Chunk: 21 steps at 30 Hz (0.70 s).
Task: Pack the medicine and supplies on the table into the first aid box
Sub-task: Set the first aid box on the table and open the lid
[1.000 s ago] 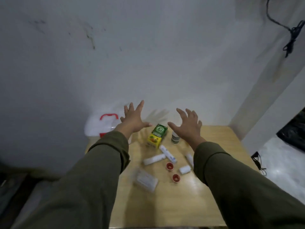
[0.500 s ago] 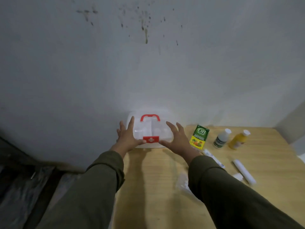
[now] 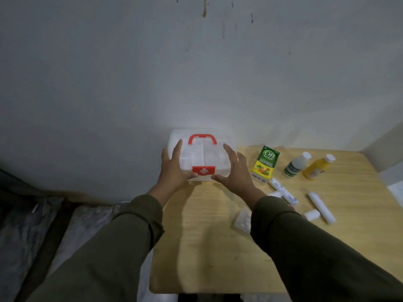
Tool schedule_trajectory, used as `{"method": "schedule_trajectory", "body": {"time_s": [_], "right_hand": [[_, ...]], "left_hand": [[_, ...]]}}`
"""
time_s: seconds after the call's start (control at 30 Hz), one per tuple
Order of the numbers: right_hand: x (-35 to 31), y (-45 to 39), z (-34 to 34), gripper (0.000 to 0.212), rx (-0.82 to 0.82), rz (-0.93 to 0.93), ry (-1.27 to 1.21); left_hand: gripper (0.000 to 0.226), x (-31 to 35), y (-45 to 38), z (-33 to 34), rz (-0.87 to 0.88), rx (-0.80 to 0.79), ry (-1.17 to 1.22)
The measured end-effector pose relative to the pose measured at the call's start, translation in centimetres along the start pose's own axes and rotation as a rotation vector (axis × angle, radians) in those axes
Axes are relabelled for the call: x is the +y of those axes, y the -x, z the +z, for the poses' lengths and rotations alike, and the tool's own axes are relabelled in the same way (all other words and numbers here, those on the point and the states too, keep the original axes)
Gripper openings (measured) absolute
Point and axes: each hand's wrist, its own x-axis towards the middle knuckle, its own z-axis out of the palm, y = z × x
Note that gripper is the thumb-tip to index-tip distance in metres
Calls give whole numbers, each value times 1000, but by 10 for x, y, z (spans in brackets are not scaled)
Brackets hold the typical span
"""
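Note:
A white translucent first aid box (image 3: 202, 154) with a red handle and a red cross latch stands shut at the table's far left corner against the wall. My left hand (image 3: 173, 171) grips its left side and my right hand (image 3: 234, 173) grips its right side, thumbs near the latch. To the right lie a green and yellow medicine carton (image 3: 266, 163), a white bottle (image 3: 296, 164), a yellow bottle (image 3: 317, 167), white tubes (image 3: 283, 191) (image 3: 321, 207), a small white roll (image 3: 312, 214) and a clear packet (image 3: 242, 220).
The wooden table (image 3: 207, 247) stands in a corner, grey wall behind it. Its left and front edges drop to a patterned floor covering (image 3: 76, 225). My right sleeve hides part of the table's middle.
My view swung left and the box came into the centre. Both hands moved from above the supplies onto the box's sides and now sit closer around it.

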Motion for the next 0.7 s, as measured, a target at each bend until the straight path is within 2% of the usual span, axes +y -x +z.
{"method": "schedule_trajectory", "body": {"time_s": [0.17,0.3,0.4,0.57,0.7], "right_hand": [[4,30,6,100,24,-24,138],[10,41,19,98,155,-168,521],[4,39,28,101,162,-295,741],[-3,32,40,97,159,-336,832],[3,32,42,92,155,-397,827]], "left_hand": [[102,-14,28,4,56,58,-13],[102,-25,35,2,91,43,-49],[99,-27,36,-2,93,19,-76],[99,-29,34,-5,95,0,-84],[107,-31,33,-5,92,-9,-73]]}}
